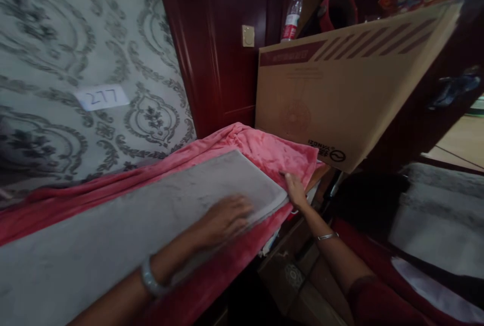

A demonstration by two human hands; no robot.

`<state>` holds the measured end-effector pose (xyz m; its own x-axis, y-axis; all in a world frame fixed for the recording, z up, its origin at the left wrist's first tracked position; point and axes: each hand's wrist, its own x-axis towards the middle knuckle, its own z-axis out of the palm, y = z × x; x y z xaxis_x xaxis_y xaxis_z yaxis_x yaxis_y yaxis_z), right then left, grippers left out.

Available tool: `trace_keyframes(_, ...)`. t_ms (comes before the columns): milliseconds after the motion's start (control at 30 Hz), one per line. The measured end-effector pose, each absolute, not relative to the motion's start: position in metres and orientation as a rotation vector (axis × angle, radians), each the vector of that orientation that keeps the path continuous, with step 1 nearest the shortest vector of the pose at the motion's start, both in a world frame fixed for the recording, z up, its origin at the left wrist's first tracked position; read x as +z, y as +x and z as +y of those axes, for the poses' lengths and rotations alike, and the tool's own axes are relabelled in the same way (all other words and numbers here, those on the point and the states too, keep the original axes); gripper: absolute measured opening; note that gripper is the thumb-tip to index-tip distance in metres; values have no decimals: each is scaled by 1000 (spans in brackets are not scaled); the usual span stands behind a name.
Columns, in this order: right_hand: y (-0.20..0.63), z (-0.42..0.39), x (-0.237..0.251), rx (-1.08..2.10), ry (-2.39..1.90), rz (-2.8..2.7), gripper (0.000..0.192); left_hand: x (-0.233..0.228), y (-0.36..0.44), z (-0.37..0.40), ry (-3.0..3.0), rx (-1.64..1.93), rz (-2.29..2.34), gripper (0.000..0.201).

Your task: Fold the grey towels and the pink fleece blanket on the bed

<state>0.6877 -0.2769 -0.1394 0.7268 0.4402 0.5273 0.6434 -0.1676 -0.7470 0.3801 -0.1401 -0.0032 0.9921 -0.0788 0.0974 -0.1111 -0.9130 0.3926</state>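
A long grey folded cloth (151,200) lies flat on a pink fleece blanket (272,152) that covers a raised surface. My left hand (227,215) rests palm down on the grey cloth near its right end, fingers spread and blurred. My right hand (294,189) touches the far right corner, where the grey cloth's edge meets the pink blanket; whether its fingers pinch the fabric I cannot tell. A pale bangle sits on my left wrist, a thin bracelet on the right.
A big cardboard box (340,94) stands just behind the blanket's right end, with a water bottle (292,13) behind it. Patterned wallpaper bearing a "277" label (102,96) fills the left. Dark red wood panelling (215,54) rises behind. Grey bedding (442,215) lies low right.
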Motion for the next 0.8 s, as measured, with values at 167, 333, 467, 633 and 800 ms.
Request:
trace_keyframes(167,688,-277,-136,-232,-1869,-987,71,-26,268,-60,2976,124,870,60)
trace_keyframes(333,688,-279,-136,-282,-2081,-1107,59,-63,205,-53,2999,230,1089,59)
trace_keyframes(467,686,-279,-124,-258,-2236,-1184,45,-66,204,-62,2971,296,1053,57)
trace_keyframes(633,677,-260,-105,-384,-2308,-1250,47,-61,198,-84,2903,179,896,55)
trace_keyframes(800,651,-227,-117,-551,-2137,-1500,58,-58,165,-128,2804,86,569,61)
